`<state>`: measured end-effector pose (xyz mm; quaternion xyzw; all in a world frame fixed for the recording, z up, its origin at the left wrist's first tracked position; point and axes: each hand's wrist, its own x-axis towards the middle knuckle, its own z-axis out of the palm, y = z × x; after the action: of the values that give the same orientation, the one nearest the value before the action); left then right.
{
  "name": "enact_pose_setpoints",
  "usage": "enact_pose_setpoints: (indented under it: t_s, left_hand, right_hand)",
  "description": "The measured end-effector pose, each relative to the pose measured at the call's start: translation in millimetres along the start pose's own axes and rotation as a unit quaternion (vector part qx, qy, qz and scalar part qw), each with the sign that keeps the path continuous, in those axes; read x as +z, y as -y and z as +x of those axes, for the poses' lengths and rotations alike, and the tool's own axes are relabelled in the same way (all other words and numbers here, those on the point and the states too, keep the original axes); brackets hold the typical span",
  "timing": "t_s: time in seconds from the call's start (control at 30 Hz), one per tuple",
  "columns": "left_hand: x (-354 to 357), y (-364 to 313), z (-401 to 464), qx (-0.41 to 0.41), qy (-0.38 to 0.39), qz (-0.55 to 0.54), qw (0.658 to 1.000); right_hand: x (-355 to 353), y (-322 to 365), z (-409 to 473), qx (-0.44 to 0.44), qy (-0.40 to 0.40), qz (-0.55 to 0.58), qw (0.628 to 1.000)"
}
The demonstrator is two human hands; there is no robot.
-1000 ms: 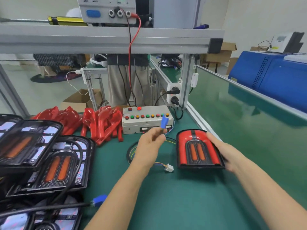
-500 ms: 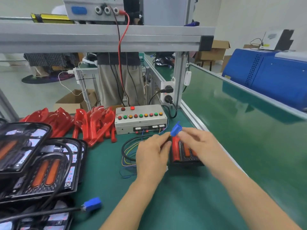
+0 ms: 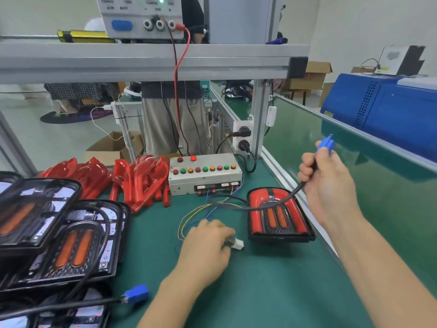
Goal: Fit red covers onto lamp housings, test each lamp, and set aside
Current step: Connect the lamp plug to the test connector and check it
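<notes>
1. A loose blue plug [image 3: 136, 293] on a black cable lies at the near left of the green bench [image 3: 272, 292], beside a stack of uncovered black lamp housings [image 3: 59, 235] with orange lenses.
2. The left hand [image 3: 208, 245] rests knuckles-up on the bench, its fingers curled round a white connector [image 3: 237, 244] that trails thin coloured wires [image 3: 189, 216] toward the test box.
3. Just right of that hand, a lamp [image 3: 279, 215] with its red cover fitted lies flat on the bench near the right edge.
4. The right hand [image 3: 328, 185] is raised above and right of the lamp, fingers closed round the lamp's black cable [image 3: 267, 205], with a blue connector [image 3: 327, 144] sticking up from the fist.
5. Farther back, a grey test box [image 3: 204, 176] with a row of red, green and orange buttons stands on the bench; spare red covers [image 3: 142, 181] are piled to its left.
6. A power supply [image 3: 142, 17] sits on the aluminium shelf [image 3: 142, 65] overhead, a red lead [image 3: 176, 91] dropping from it behind the box.
</notes>
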<state>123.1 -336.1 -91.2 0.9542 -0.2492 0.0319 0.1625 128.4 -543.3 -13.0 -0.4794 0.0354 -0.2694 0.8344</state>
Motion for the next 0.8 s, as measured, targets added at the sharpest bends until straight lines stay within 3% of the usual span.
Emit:
enact_pose_setpoints:
  t_s: [0.07,0.13,0.23,0.33,0.37,0.43,0.5,0.63,0.8]
  left_hand:
    - [7.9,0.9,2.6,0.019,0.023,0.017,0.999]
    - [6.5,4.9,3.9,0.004,-0.006,-0.029,1.000]
    - [-8.6,21.3,3.4,-0.084,-0.029,-0.148,0.985]
    - [-30.1,48.9,-0.9,-0.180,-0.025,-0.178,0.967]
    - [-35.2,56.9,-0.6,-0.205,-0.051,-0.232,0.950]
    - [-42.0,65.1,3.5,-0.225,-0.161,-0.390,0.878]
    - [-45.6,62.8,12.6,-0.226,-0.216,-0.470,0.825]
    - [-44.5,50.9,27.3,-0.181,-0.139,-0.526,0.819]
    - [-44.4,48.9,33.2,-0.154,-0.056,-0.524,0.836]
  right_hand:
    - [-2.5,-2.0,-2.6,-0.008,0.025,-0.064,0.998]
    - [-5.3,-7.8,-8.2,-0.005,0.074,-0.124,0.989]
    - [-6.9,-20.3,-16.1,0.005,0.125,-0.174,0.977]
    - [-9.9,-23.0,-13.8,-0.030,0.084,-0.213,0.973]
    - [-11.5,-22.9,-12.0,-0.043,0.069,-0.233,0.969]
    - [-11.8,-26.2,-12.6,-0.038,0.079,-0.270,0.959]
    - [-6.2,-38.3,-20.6,0.011,0.151,-0.304,0.940]
    - [11.8,-67.5,-39.9,0.097,0.299,-0.354,0.881]
    - [20.4,-77.6,-42.0,0.097,0.257,-0.351,0.895]
